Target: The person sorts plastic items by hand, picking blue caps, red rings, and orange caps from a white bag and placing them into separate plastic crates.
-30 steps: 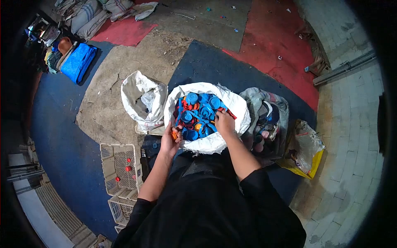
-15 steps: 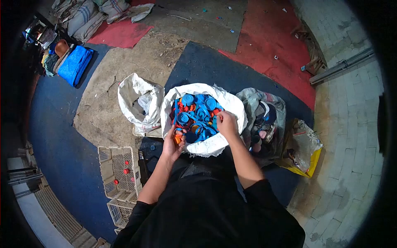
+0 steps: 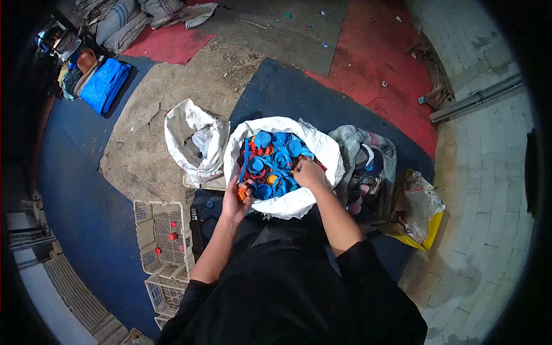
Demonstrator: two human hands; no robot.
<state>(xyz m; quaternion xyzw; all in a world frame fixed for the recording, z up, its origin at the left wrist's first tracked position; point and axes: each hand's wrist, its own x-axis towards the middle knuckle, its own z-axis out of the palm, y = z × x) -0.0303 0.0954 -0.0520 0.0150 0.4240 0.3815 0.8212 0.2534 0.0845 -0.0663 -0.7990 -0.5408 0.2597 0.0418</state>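
The floor [image 3: 144,149] is bare concrete with red [image 3: 368,63] and dark blue mats [image 3: 86,190] — pale brick paving [image 3: 489,172] on the right, sacks [image 3: 115,23] and a blue tarp [image 3: 104,85] far left.

The patchy blue, red and grey floor [image 3: 287,86] carries three open white woven sacks [image 3: 276,167]. A beige plastic crate [image 3: 164,236] and a folded blue tarpaulin [image 3: 103,86] lie there too.

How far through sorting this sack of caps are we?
Early, by the look of it. Done: a few red caps lie in the crate on the left. In hand: the left hand holds small orange pieces at the rim of the white sack, and the right hand reaches into the blue and orange caps. Left: the sack looks nearly full.
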